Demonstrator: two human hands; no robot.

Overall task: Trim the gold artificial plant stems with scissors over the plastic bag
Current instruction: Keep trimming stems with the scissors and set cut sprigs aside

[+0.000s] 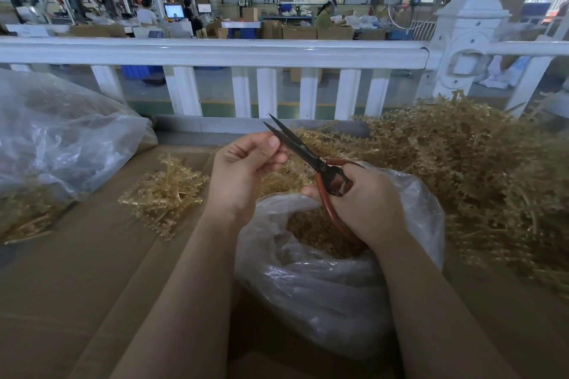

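My right hand (363,203) grips the red handles of the scissors (303,152), whose dark blades are parted and point up to the left. My left hand (246,169) pinches a gold plant stem (292,168) beside the blades, with the thumb near the lower blade. Both hands hover over the open clear plastic bag (323,286), which holds gold trimmings (311,231). Most of the held stem is hidden behind my fingers.
A large heap of gold stems (462,169) fills the right side. A small pile of gold stems (166,194) lies left on the cardboard surface (77,286). Another clear bag (55,138) with stems sits far left. A white fence (246,71) runs behind.
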